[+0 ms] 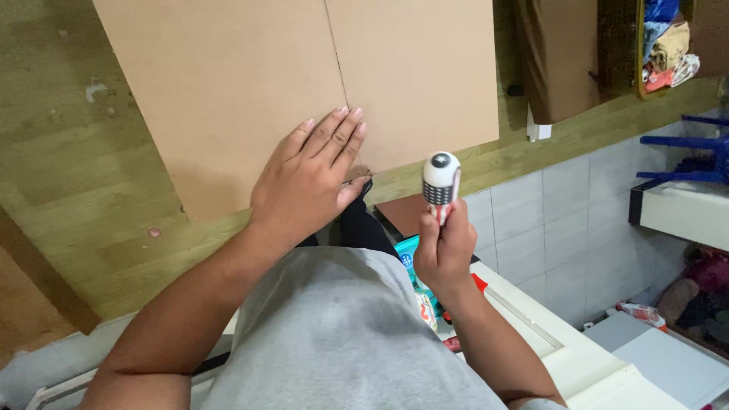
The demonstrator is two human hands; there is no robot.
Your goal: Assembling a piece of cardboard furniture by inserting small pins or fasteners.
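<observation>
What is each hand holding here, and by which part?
Right hand grips a screwdriver by its handle's lower part. Left hand holds nothing, flat on brown board.

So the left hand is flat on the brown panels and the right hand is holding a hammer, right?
Not quite. The left hand is flat on the brown panels, but the right hand holds a screwdriver with a white, dark-dotted handle, not a hammer. The head view shows it.

Two brown boards, one screwdriver, two hands
</observation>
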